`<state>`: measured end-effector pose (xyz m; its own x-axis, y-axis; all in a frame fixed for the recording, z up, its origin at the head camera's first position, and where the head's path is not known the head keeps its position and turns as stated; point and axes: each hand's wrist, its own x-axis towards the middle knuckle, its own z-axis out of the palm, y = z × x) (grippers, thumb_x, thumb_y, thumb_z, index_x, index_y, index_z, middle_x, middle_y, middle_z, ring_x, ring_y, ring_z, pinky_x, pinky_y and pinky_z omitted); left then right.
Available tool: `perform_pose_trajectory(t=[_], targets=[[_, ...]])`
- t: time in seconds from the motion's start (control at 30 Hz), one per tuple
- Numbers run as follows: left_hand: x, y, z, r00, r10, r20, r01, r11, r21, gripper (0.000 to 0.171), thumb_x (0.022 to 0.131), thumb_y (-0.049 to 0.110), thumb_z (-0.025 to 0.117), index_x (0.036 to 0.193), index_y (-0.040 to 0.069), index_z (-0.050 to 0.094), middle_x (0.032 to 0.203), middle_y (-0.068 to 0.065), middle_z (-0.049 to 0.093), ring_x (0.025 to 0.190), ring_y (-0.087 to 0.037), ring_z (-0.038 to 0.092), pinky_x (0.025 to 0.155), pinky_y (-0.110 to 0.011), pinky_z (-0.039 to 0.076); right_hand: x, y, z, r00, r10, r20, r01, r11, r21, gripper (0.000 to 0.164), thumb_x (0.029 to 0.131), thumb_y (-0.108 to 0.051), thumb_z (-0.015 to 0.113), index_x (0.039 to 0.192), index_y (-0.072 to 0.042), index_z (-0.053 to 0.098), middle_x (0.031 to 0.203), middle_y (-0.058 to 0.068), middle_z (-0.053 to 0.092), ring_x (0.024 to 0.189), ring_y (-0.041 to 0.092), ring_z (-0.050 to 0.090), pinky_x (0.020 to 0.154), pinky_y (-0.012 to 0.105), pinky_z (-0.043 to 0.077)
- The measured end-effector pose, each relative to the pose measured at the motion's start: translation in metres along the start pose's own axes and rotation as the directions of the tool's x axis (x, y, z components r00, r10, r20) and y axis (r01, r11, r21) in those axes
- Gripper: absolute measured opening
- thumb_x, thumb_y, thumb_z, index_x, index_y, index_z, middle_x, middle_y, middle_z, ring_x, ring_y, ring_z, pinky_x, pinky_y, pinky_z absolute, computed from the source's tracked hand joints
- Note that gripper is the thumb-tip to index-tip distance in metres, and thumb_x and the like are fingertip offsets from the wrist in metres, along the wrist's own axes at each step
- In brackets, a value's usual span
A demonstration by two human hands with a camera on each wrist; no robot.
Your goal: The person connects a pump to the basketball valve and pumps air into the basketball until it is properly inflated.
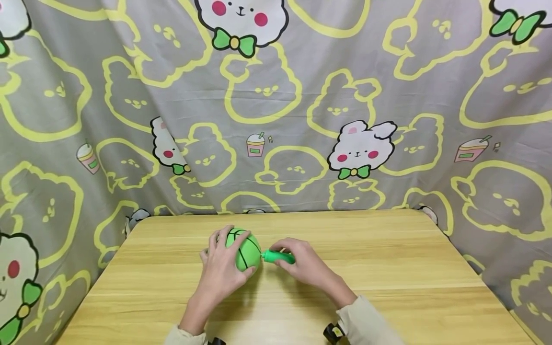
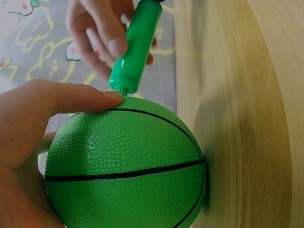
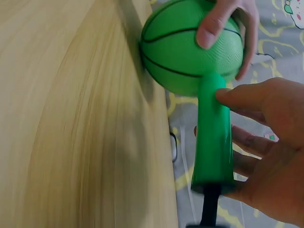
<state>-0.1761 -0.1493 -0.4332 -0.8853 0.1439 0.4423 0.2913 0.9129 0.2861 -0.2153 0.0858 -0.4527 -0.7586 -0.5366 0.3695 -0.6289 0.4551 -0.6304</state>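
Note:
A green toy basketball [image 1: 248, 251] with black lines rests on the table, and my left hand [image 1: 222, 266] grips it from the left. In the left wrist view, the thumb of that hand presses the ball's pebbled surface [image 2: 123, 142] beside the tip of a green hand pump [image 2: 137, 47]. My right hand [image 1: 306, 263] holds the pump by its barrel, thumb on one side and fingers on the other. The right wrist view has the pump's black rod [image 3: 210, 209] sticking out of its rear end. The nozzle end meets the ball; how far the needle goes in is hidden.
The wooden table [image 1: 366, 297] has light grain and rounded far corners. Behind it and at both sides hangs a grey curtain [image 1: 276, 105] with yellow cartoon outlines. Dark straps [image 1: 333, 333] sit at the wrists near the sleeves.

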Motion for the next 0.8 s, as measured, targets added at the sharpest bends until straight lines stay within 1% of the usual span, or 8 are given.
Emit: perform_pose_trajectory(t=[0.2, 0.37, 0.47, 0.6, 0.67, 0.73, 0.8], targets=[[0.0, 0.003, 0.002, 1.0, 0.007, -0.005, -0.007, 1.0, -0.003, 0.084, 0.063, 0.037, 0.095, 0.139, 0.026, 0.062, 0.15, -0.019, 0.042, 0.135, -0.048, 0.035, 0.086, -0.073, 0.039, 0.011, -0.005, 0.012, 1.0, -0.008, -0.028, 0.009, 0.999, 0.033, 0.018, 0.093, -0.009, 0.075, 0.111, -0.008, 0.073, 0.106, 0.001, 0.072, 0.093, 0.014, 0.068, 0.081, 0.028, 0.056], [0.001, 0.003, 0.002, 1.0, 0.011, -0.009, -0.011, 1.0, -0.001, 0.083, 0.063, 0.037, 0.095, 0.139, 0.026, 0.062, 0.149, -0.018, 0.042, 0.134, -0.048, 0.035, 0.085, -0.073, 0.04, 0.016, -0.008, 0.018, 0.998, 0.023, -0.05, -0.022, 1.0, 0.017, 0.011, 0.093, -0.013, 0.075, 0.104, -0.011, 0.073, 0.1, 0.002, 0.073, 0.088, 0.018, 0.069, 0.077, 0.026, 0.056], [0.0, 0.003, 0.001, 1.0, 0.006, -0.003, -0.006, 1.0, 0.0, 0.083, 0.063, 0.037, 0.095, 0.139, 0.025, 0.062, 0.15, -0.018, 0.041, 0.135, -0.048, 0.035, 0.086, -0.073, 0.039, 0.019, -0.01, 0.022, 0.997, 0.051, -0.061, -0.051, 0.999, -0.005, 0.01, 0.09, -0.012, 0.075, 0.1, -0.014, 0.073, 0.095, -0.001, 0.073, 0.081, 0.015, 0.067, 0.072, 0.024, 0.054], [0.0, 0.002, 0.001, 1.0, -0.004, 0.005, 0.004, 1.0, 0.0, 0.083, 0.063, 0.036, 0.095, 0.139, 0.025, 0.062, 0.151, -0.018, 0.041, 0.136, -0.047, 0.034, 0.087, -0.073, 0.039, 0.023, -0.012, 0.027, 0.993, 0.091, -0.075, -0.094, 0.995, -0.045, 0.015, 0.081, -0.012, 0.073, 0.095, -0.018, 0.071, 0.086, -0.007, 0.072, 0.069, 0.006, 0.056, 0.062, 0.022, 0.048], [0.0, 0.002, 0.001, 1.0, -0.007, 0.006, 0.007, 1.0, -0.005, 0.084, 0.063, 0.036, 0.096, 0.139, 0.025, 0.062, 0.151, -0.018, 0.041, 0.136, -0.047, 0.034, 0.087, -0.073, 0.039, 0.024, -0.013, 0.028, 0.992, 0.094, -0.085, -0.1, 0.992, -0.071, 0.017, 0.079, -0.011, 0.073, 0.093, -0.019, 0.071, 0.084, -0.008, 0.07, 0.066, 0.004, 0.053, 0.06, 0.022, 0.046], [0.0, 0.001, 0.001, 1.0, -0.009, 0.005, 0.009, 1.0, -0.012, 0.084, 0.063, 0.036, 0.096, 0.139, 0.025, 0.062, 0.151, -0.018, 0.041, 0.135, -0.047, 0.034, 0.087, -0.073, 0.039, 0.025, -0.013, 0.029, 0.991, 0.088, -0.097, -0.098, 0.99, -0.105, 0.017, 0.079, -0.012, 0.074, 0.092, -0.021, 0.071, 0.084, -0.009, 0.069, 0.066, 0.003, 0.052, 0.059, 0.022, 0.045], [0.0, 0.001, 0.001, 1.0, -0.01, 0.004, 0.01, 1.0, -0.017, 0.084, 0.063, 0.037, 0.096, 0.14, 0.025, 0.062, 0.152, -0.017, 0.04, 0.136, -0.047, 0.034, 0.087, -0.073, 0.039, 0.025, -0.014, 0.029, 0.992, 0.066, -0.111, -0.082, 0.986, -0.146, 0.016, 0.08, -0.013, 0.076, 0.093, -0.021, 0.072, 0.085, -0.01, 0.069, 0.067, 0.003, 0.053, 0.059, 0.022, 0.045]])
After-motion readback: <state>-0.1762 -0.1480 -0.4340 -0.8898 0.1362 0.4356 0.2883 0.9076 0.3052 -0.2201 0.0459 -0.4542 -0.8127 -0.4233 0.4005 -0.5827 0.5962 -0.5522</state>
